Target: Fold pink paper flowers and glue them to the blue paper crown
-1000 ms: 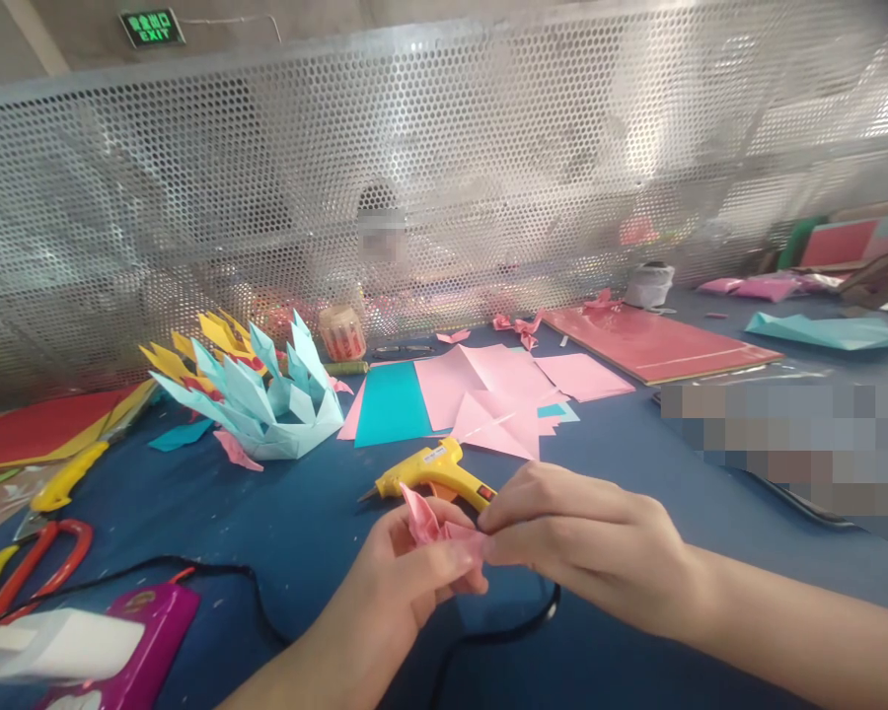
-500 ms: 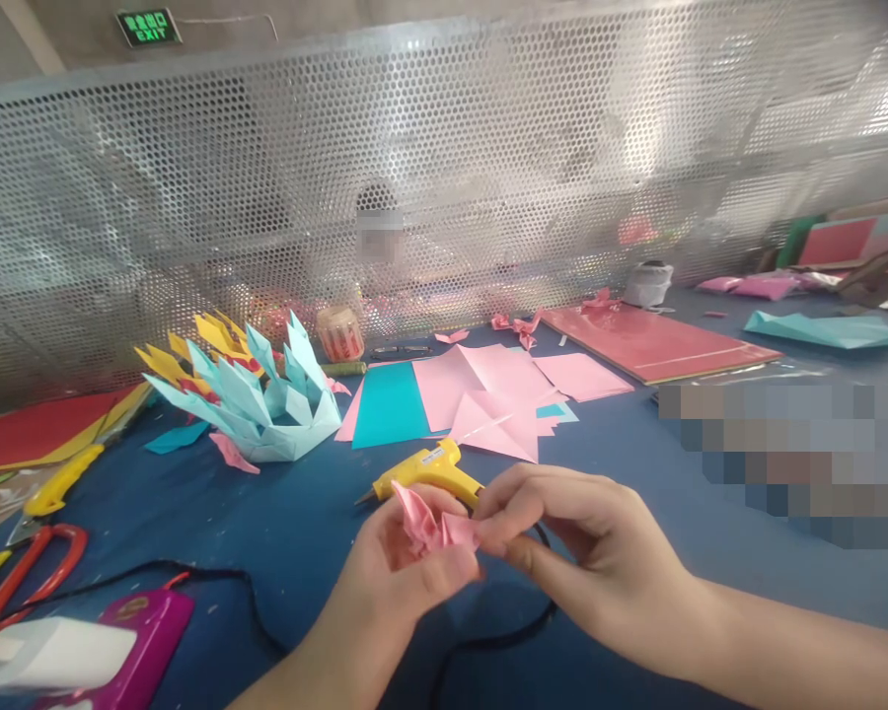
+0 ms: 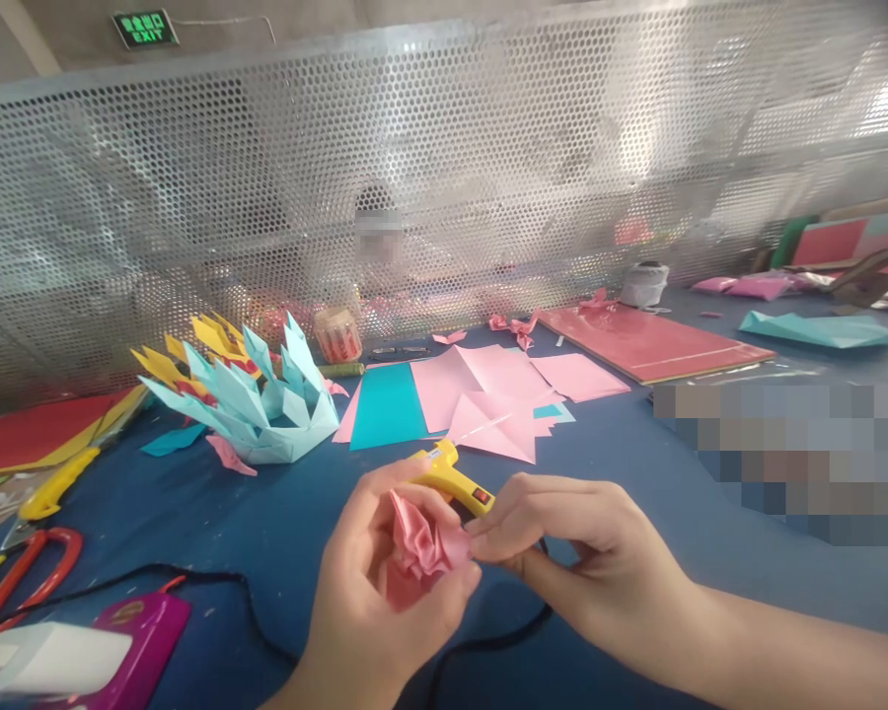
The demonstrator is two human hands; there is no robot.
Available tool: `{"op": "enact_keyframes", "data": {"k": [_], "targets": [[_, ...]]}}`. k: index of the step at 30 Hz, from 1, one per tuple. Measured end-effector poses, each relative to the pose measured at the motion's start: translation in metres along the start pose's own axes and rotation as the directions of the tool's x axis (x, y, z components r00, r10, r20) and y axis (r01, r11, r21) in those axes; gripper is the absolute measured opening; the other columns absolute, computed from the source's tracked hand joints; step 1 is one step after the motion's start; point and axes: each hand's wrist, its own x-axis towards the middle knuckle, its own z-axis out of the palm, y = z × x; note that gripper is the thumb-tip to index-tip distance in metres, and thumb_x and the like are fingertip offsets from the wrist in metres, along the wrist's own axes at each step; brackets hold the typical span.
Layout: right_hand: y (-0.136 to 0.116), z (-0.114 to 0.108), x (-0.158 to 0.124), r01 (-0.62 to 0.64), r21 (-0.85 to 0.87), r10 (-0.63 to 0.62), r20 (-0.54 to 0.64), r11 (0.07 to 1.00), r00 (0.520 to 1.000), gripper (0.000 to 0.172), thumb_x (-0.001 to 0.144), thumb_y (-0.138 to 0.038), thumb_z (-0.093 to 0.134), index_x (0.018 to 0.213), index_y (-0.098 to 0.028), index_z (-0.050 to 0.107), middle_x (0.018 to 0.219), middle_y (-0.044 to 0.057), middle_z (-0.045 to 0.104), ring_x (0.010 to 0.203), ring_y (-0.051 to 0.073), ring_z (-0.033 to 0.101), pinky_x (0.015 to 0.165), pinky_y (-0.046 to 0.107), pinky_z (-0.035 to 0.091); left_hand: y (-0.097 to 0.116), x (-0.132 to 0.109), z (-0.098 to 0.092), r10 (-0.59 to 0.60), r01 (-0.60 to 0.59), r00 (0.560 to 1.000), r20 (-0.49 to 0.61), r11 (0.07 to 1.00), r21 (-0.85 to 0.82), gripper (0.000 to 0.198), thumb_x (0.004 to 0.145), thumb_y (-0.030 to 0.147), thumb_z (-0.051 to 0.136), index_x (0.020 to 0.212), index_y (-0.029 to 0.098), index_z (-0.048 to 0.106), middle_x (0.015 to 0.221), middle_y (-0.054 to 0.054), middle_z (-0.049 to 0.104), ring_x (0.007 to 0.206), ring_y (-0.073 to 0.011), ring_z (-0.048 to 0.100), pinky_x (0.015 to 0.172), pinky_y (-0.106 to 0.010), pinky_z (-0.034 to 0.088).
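Note:
A folded pink paper flower [image 3: 420, 540] rests in my left hand [image 3: 385, 582], whose fingers curl round its back and whose thumb presses on its lower right side. The fingertips of my right hand [image 3: 588, 557] pinch the flower's right edge. Just behind both hands lies a yellow glue gun [image 3: 455, 483], its nozzle end partly hidden by my left hand. Pink paper sheets [image 3: 492, 426] and a blue sheet [image 3: 390, 404] are spread beyond it.
Light blue folded paper crown [image 3: 281, 444] stands at the left, near yellow paper pieces [image 3: 218, 335]. Red-handled scissors [image 3: 63, 552], a purple power strip [image 3: 148, 631] and a black cable [image 3: 244, 592] lie nearer. A red board [image 3: 651, 340] is at the back right, before a perforated metal screen [image 3: 488, 177].
My left hand has turned and shifted slightly left, showing more of the flower's folded centre. More of the glue gun's handle shows between the hands. My right hand keeps its pinch.

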Motion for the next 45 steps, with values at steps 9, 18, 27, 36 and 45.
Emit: {"op": "enact_keyframes", "data": {"k": [9, 18, 27, 36, 45], "targets": [[0.002, 0.008, -0.005, -0.25, 0.104, 0.26, -0.102, 0.963, 0.96, 0.011, 0.076, -0.013, 0.07, 0.081, -0.023, 0.067, 0.079, -0.001, 0.072, 0.074, 0.014, 0.066, 0.069, 0.023, 0.054, 0.003, -0.003, 0.006, 0.054, -0.046, 0.995, -0.088, 0.995, 0.087, 0.047, 0.066, 0.007, 0.069, 0.103, 0.032, 0.055, 0.069, 0.008, 0.061, 0.065, -0.0093, 0.058, 0.064, -0.02, 0.05], [0.007, 0.003, -0.003, -0.071, 0.043, 0.072, -0.022, 0.997, 0.997, 0.01, 0.079, -0.014, 0.069, 0.086, -0.021, 0.072, 0.08, 0.002, 0.071, 0.073, 0.014, 0.066, 0.068, 0.024, 0.054, 0.004, -0.002, 0.006, 0.041, -0.04, 0.998, -0.052, 0.999, 0.012, 0.047, 0.066, 0.006, 0.07, 0.102, 0.034, 0.056, 0.068, 0.01, 0.063, 0.064, -0.007, 0.059, 0.065, -0.017, 0.051], [0.003, 0.001, 0.0, 0.027, -0.138, -0.034, -0.047, 0.99, 0.998, 0.009, 0.083, -0.01, 0.064, 0.081, -0.018, 0.067, 0.074, 0.002, 0.065, 0.07, 0.012, 0.06, 0.065, 0.021, 0.049, 0.003, -0.002, 0.002, -0.02, 0.018, 0.999, -0.047, 0.999, -0.038, 0.053, 0.062, 0.013, 0.079, 0.105, 0.035, 0.056, 0.08, 0.008, 0.067, 0.075, -0.0097, 0.062, 0.07, -0.018, 0.05], [0.011, -0.001, -0.001, 0.139, -0.232, -0.145, -0.008, 0.963, 0.989, 0.021, 0.083, -0.004, 0.061, 0.097, -0.018, 0.067, 0.088, 0.006, 0.066, 0.081, 0.015, 0.062, 0.074, 0.024, 0.052, 0.002, -0.001, 0.003, -0.062, 0.072, 0.988, -0.141, 0.995, 0.067, 0.051, 0.063, 0.016, 0.075, 0.108, 0.032, 0.055, 0.083, 0.009, 0.068, 0.079, -0.0095, 0.064, 0.077, -0.018, 0.048], [0.012, -0.003, 0.0, 0.258, -0.348, -0.273, 0.006, 0.901, 0.962, 0.018, 0.082, -0.005, 0.063, 0.098, -0.013, 0.068, 0.084, 0.007, 0.065, 0.076, 0.015, 0.058, 0.07, 0.026, 0.052, 0.001, -0.001, 0.002, -0.079, 0.099, 0.988, -0.131, 0.983, 0.157, 0.052, 0.062, 0.014, 0.073, 0.108, 0.032, 0.054, 0.089, 0.007, 0.072, 0.088, -0.012, 0.066, 0.083, -0.021, 0.049]]}}
